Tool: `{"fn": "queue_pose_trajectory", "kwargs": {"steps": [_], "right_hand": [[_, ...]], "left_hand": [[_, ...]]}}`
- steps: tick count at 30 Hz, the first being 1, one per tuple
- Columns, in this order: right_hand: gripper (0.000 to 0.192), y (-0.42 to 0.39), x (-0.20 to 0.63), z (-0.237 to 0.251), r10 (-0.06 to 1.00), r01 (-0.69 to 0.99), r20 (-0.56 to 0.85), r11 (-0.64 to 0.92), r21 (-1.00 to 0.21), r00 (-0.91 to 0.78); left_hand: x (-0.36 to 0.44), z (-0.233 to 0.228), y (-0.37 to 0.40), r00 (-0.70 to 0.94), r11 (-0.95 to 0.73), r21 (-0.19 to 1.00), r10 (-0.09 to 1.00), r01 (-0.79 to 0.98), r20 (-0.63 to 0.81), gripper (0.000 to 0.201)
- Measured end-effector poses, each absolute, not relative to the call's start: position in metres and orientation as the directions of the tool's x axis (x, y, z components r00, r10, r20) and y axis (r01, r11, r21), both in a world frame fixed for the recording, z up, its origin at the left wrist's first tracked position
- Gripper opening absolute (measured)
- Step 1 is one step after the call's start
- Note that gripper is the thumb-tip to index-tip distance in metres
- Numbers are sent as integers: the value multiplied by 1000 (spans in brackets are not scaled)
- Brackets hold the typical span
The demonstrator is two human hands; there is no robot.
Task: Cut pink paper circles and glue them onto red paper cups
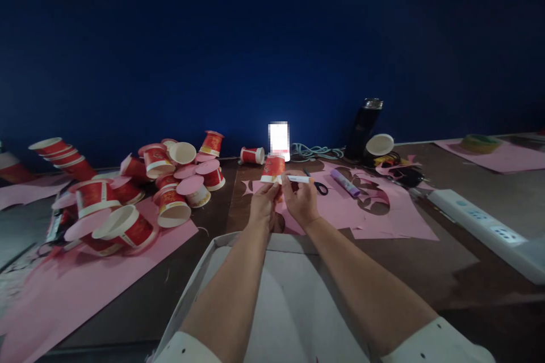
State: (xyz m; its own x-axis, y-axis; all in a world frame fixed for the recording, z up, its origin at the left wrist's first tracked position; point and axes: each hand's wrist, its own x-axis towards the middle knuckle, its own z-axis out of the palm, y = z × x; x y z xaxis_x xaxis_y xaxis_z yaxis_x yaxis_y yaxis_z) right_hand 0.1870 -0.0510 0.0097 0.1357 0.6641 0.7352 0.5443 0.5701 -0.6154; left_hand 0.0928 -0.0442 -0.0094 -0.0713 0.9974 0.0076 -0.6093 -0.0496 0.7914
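My left hand (263, 202) holds a red paper cup (273, 168) upside down above the table, its white rim toward my fingers. My right hand (301, 199) grips a white pen-like stick (298, 179) that lies crosswise, its tip touching the cup's rim. Both hands meet over a pink paper sheet (383, 221) with cut-out holes. Black-handled scissors (318, 185) and a purple glue stick (345, 182) lie just beyond my right hand.
A heap of red paper cups (140, 193) with pink paper discs sits at left on pink paper. A white tray (238, 244) is near my arms. A black flask (363, 127), a white power strip (481, 224), cables and a bright screen (279, 139) stand farther back.
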Motion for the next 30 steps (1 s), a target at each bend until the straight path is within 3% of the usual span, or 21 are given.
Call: {"fn": "queue_pose_trajectory", "kwargs": {"steps": [11, 19, 30], "right_hand": [[22, -49, 187, 9, 617, 552, 774, 601, -578, 139], [24, -52, 187, 8, 719, 570, 684, 513, -642, 124], [23, -49, 188, 8, 716, 553, 681, 509, -660, 152]], "left_hand": [[92, -11, -42, -65, -42, 777, 998, -629, 2, 24], [93, -7, -46, -68, -57, 787, 998, -615, 20, 22], [92, -8, -44, -67, -44, 776, 998, -629, 2, 23]]}}
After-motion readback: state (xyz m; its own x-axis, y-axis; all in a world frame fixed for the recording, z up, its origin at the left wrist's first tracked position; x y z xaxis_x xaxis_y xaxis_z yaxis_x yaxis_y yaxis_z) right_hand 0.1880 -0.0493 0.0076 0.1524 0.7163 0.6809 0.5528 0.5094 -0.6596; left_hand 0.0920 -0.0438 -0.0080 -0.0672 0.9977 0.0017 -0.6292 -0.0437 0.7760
